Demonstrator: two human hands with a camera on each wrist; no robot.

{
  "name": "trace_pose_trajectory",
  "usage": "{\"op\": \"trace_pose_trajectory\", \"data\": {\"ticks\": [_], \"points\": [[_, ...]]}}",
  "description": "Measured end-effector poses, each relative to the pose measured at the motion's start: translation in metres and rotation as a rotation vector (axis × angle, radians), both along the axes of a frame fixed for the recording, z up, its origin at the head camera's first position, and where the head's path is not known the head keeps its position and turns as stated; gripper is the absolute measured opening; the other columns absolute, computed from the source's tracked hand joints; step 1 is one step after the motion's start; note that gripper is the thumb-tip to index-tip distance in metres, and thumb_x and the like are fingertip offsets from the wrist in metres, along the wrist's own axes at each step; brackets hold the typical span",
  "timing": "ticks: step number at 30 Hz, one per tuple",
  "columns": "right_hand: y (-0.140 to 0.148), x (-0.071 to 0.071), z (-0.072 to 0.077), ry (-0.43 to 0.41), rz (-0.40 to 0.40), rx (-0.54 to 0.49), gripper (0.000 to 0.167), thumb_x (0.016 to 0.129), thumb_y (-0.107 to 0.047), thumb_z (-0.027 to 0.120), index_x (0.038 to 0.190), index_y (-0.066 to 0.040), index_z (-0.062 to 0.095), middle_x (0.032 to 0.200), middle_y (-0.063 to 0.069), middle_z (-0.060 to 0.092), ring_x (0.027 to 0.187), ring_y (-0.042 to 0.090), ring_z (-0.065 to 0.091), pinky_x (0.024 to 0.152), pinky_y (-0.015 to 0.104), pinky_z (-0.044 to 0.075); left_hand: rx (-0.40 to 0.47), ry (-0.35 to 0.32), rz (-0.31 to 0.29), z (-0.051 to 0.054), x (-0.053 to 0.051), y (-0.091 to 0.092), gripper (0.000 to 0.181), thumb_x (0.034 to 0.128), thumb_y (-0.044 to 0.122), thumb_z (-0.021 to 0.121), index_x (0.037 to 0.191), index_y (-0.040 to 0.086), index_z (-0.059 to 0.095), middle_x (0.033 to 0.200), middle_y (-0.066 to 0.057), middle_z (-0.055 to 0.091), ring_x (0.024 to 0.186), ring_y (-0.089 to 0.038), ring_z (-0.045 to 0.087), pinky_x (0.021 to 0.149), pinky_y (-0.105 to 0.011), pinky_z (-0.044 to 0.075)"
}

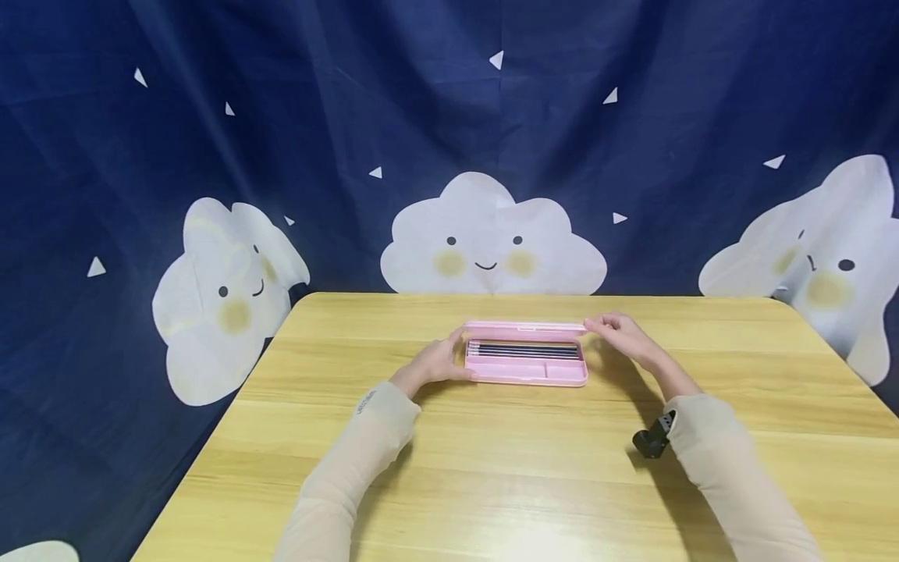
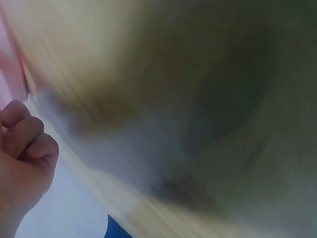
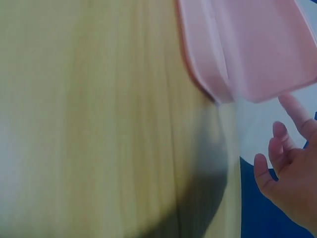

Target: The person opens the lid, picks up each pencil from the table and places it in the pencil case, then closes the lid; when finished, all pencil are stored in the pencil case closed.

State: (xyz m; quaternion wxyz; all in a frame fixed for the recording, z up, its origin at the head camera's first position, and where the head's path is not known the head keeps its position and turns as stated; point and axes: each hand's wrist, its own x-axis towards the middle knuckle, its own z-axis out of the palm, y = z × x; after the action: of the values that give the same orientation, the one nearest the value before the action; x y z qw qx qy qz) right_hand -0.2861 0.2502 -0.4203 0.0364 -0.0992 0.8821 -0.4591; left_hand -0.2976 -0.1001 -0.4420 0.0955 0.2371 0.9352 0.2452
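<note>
A pink pencil case (image 1: 506, 370) lies on the table with its lid (image 1: 524, 327) raised and tilted at the back. Several dark pencils (image 1: 523, 350) lie side by side in its rear compartment; the front compartments show no contents. My left hand (image 1: 437, 361) grips the case's left end, thumb at the front corner and fingers toward the lid. Curled fingers of that hand appear in the left wrist view. At the lid's right corner, my right hand (image 1: 627, 337) pinches the edge with its fingertips. The right wrist view shows one fingertip at the lid's edge, the other fingers loosely bent.
The wooden table (image 1: 492, 468) extends around the case on all sides. A dark blue curtain (image 1: 435, 101) with white clouds hangs behind it. A small black device (image 1: 653, 437) is strapped at the right wrist, under the sleeve's cuff.
</note>
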Motion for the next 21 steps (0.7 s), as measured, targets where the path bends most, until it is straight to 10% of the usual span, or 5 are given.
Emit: {"op": "trace_pose_trajectory", "data": {"ticks": [6,15,18,21], "points": [[0.005,0.010,-0.003,0.014,0.126,0.065,0.047,0.089,-0.024,0.056,0.124,0.007,0.050,0.101,0.015,0.049,0.084,0.019,0.040,0.069,0.027,0.037,0.205,-0.057,0.037,0.002,-0.001,-0.003,0.078,0.0811,0.033,0.067,0.144,0.009,0.028,0.056,0.002,0.044,0.051,-0.009,0.041,0.050,-0.022,0.039],[0.006,0.015,-0.012,0.074,0.267,0.166,0.067,0.080,-0.021,0.068,0.132,0.011,0.038,0.083,0.015,0.045,0.080,0.023,0.036,0.069,0.029,0.032,0.129,-0.103,-0.008,0.001,-0.003,-0.002,0.064,0.0869,0.039,0.059,0.142,0.018,0.034,0.060,-0.008,0.049,0.054,-0.014,0.044,0.055,-0.026,0.041],[0.004,0.017,-0.015,0.087,0.269,0.227,0.075,0.077,-0.027,0.071,0.133,0.009,0.037,0.084,0.012,0.045,0.079,0.022,0.034,0.069,0.028,0.030,0.071,-0.097,-0.018,0.001,-0.002,-0.002,0.071,0.0842,0.041,0.062,0.144,0.018,0.029,0.094,-0.017,0.064,0.079,-0.019,0.057,0.078,-0.032,0.047],[0.004,0.018,-0.017,0.069,0.266,0.246,0.079,0.076,-0.030,0.071,0.135,0.008,0.036,0.085,0.012,0.042,0.080,0.023,0.033,0.069,0.029,0.028,0.029,-0.079,-0.027,0.001,-0.001,-0.001,0.075,0.0827,0.041,0.063,0.144,0.017,0.028,0.133,-0.017,0.048,0.116,-0.024,0.049,0.101,-0.036,0.036]]}}
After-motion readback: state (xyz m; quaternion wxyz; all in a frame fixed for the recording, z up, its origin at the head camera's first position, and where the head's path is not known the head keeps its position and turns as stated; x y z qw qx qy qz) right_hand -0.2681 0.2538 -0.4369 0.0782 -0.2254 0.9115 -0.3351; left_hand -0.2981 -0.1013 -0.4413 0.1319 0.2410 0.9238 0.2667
